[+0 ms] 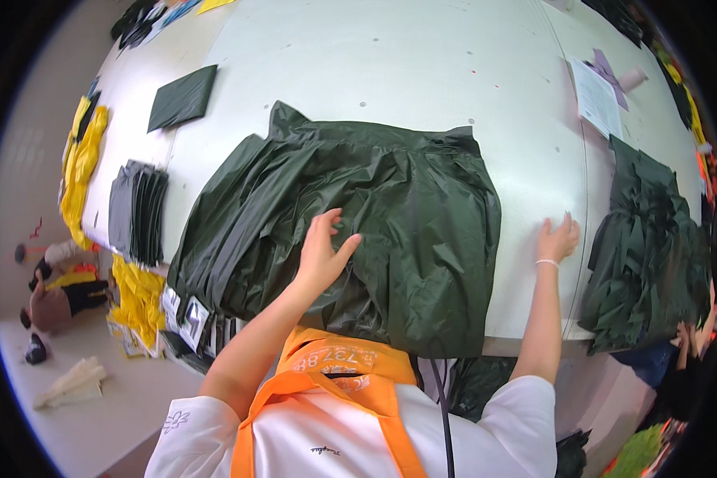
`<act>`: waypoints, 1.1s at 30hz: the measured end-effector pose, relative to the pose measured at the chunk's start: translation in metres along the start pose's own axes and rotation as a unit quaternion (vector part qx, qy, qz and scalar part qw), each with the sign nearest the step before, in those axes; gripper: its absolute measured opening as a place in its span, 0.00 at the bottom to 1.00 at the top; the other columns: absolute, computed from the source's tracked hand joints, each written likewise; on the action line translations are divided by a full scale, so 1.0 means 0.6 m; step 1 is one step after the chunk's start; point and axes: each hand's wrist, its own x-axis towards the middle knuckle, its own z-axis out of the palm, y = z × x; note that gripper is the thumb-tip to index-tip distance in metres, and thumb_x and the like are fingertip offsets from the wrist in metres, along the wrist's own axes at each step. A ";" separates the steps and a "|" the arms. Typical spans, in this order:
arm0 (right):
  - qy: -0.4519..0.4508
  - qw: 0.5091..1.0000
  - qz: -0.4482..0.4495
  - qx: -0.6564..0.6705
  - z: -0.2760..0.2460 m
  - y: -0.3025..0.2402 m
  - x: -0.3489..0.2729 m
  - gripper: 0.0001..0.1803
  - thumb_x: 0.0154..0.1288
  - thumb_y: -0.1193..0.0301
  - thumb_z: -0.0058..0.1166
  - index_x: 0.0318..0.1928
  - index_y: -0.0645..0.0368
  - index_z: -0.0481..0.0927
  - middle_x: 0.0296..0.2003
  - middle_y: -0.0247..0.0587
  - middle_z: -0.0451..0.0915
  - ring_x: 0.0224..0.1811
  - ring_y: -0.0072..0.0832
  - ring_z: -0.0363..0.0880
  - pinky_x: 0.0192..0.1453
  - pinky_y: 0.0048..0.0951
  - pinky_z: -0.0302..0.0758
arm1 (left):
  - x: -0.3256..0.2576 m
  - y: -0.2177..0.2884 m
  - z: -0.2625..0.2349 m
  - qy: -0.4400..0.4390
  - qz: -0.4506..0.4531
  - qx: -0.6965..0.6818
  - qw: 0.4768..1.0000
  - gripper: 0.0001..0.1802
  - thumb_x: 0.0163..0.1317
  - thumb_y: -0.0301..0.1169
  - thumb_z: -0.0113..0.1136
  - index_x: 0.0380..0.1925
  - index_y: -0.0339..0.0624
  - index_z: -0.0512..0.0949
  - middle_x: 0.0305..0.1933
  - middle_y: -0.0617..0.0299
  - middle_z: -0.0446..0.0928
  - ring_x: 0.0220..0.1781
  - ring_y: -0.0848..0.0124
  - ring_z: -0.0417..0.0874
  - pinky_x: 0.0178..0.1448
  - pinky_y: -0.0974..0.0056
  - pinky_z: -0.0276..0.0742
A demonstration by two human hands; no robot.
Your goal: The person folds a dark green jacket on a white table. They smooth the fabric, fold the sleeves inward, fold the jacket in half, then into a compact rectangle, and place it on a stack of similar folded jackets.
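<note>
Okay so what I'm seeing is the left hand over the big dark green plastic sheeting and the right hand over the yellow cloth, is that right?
Not quite: the right hand is over the white table, not the yellow cloth, as the head view shows. The left hand is over the big dark green plastic sheeting.
</note>
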 end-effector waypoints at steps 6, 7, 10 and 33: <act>-0.256 0.888 -0.104 0.367 -0.064 -0.189 -0.186 0.26 0.61 0.69 0.54 0.55 0.72 0.67 0.48 0.64 0.75 0.52 0.55 0.73 0.55 0.43 0.70 | 0.057 0.060 0.094 0.026 0.107 0.131 0.985 0.38 0.56 0.46 0.63 0.57 0.30 0.63 0.57 0.46 0.69 0.58 0.51 0.70 0.60 0.53 0.68; -0.326 0.812 -0.067 0.480 -0.082 -0.215 -0.200 0.20 0.62 0.71 0.51 0.51 0.72 0.70 0.42 0.62 0.78 0.46 0.54 0.77 0.51 0.41 0.72 | 0.062 0.063 0.114 0.030 0.031 0.116 0.992 0.44 0.55 0.51 0.62 0.60 0.29 0.60 0.60 0.43 0.65 0.62 0.50 0.67 0.63 0.53 0.65; -0.334 0.677 -0.101 0.648 -0.202 -0.267 -0.282 0.24 0.64 0.72 0.49 0.58 0.73 0.66 0.54 0.60 0.74 0.59 0.44 0.72 0.61 0.36 0.67 | 0.094 0.053 0.148 -0.026 -0.261 -0.111 0.959 0.65 0.47 0.70 0.56 0.68 0.28 0.44 0.71 0.37 0.48 0.72 0.49 0.54 0.72 0.54 0.51; -0.321 0.719 -0.386 0.481 -0.427 -0.158 -0.562 0.07 0.54 0.74 0.56 0.33 0.65 0.75 0.50 0.46 0.79 0.59 0.46 0.72 0.63 0.39 0.67 | -0.572 -0.012 -0.364 -0.441 0.124 -0.429 0.779 0.41 0.37 0.34 0.80 0.51 0.30 0.69 0.43 0.60 0.79 0.47 0.76 0.77 0.51 0.68 0.73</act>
